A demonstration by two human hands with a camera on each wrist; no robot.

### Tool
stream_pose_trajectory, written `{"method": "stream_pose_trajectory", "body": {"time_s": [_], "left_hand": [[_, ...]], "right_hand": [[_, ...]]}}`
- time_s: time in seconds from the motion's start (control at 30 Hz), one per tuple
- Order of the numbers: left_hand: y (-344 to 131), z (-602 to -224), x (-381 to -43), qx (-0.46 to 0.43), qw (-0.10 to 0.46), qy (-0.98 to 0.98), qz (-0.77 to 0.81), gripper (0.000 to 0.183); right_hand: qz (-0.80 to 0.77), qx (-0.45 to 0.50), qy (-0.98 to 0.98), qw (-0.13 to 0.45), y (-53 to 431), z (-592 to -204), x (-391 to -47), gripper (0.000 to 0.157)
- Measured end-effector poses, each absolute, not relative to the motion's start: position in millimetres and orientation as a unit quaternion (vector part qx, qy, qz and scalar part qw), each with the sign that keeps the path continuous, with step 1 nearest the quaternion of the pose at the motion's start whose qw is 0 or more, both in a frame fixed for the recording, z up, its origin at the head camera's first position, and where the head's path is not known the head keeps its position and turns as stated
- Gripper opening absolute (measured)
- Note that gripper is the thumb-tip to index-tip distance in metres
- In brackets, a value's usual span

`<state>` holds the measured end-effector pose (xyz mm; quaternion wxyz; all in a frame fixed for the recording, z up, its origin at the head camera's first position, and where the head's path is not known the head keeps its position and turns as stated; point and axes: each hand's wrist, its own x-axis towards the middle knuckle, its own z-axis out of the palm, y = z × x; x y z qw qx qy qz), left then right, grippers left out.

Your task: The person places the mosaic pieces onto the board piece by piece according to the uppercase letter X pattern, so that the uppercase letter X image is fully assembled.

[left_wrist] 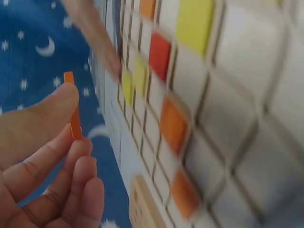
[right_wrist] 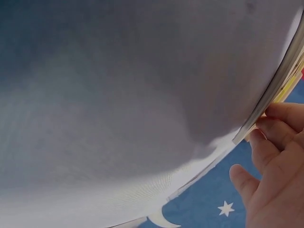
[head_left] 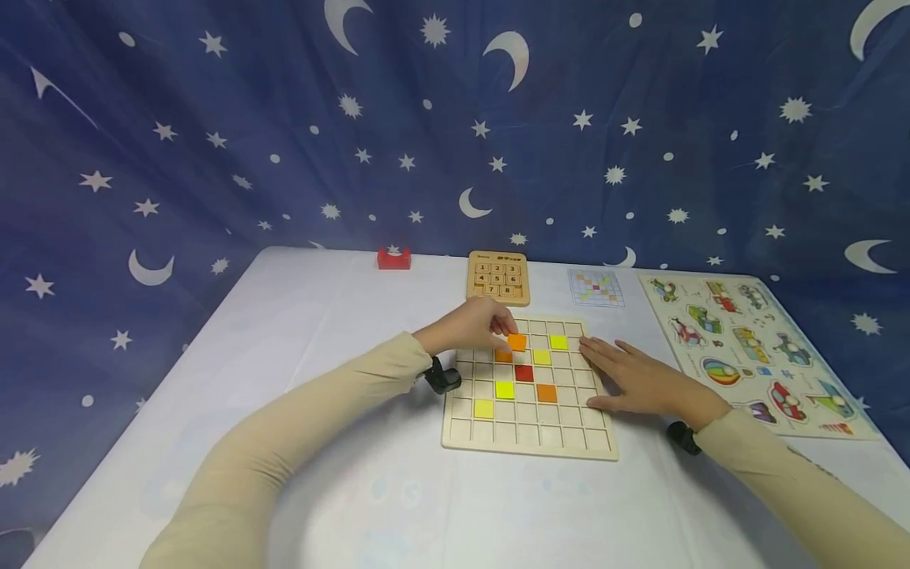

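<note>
Between thumb and fingers my left hand [head_left: 478,324] pinches a thin orange square tile [left_wrist: 76,121], held above the far part of a wooden grid board [head_left: 529,453]. Among the tiles lying in the board's cells are a red tile [head_left: 524,373] near the middle, an orange tile [head_left: 547,393] nearer me, and another orange tile [head_left: 503,356] just below the held one. Several yellow tiles, such as this yellow tile [head_left: 505,390], sit along a diagonal. My right hand [head_left: 633,379] rests at the board's right edge with fingers extended. The left hand covers some far-left cells.
Behind the board lies a wooden number puzzle [head_left: 498,278], with a red holder [head_left: 394,259] to its left. A printed card with a coloured grid pattern [head_left: 596,288] lies to its right. A large picture puzzle board [head_left: 764,356] occupies the table's right side.
</note>
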<state>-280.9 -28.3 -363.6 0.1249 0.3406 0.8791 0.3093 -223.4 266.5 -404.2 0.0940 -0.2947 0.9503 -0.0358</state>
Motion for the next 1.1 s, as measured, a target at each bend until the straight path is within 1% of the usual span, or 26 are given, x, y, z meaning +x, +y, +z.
{"method": "stream_pose_trajectory", "body": {"time_s": [0.2, 0.47, 0.67, 0.8, 1.1], "left_hand": [[-3.6, -369.7, -258.0, 0.352, 0.154, 0.867, 0.317, 0.02], [25.1, -380.3, -233.5, 0.386, 0.172, 0.858, 0.292, 0.02], [38.7, -385.3, -227.7, 0.402, 0.173, 0.86, 0.262, 0.02], [45.0, -387.3, -225.2, 0.404, 0.161, 0.868, 0.238, 0.02], [51.6, -391.0, -221.2, 0.407, 0.154, 0.876, 0.209, 0.023]], "right_hand": [[-0.035, -0.302, 0.948, 0.093, 267.1, -404.7, -225.1, 0.094], [-0.036, -0.303, 0.948, 0.093, 266.3, -403.6, -224.0, 0.092], [-0.041, -0.304, 0.947, 0.093, 265.7, -401.9, -222.4, 0.09], [-0.037, -0.302, 0.948, 0.093, 266.0, -402.1, -222.5, 0.09], [-0.045, -0.302, 0.948, 0.093, 266.3, -403.3, -222.8, 0.09]]}}
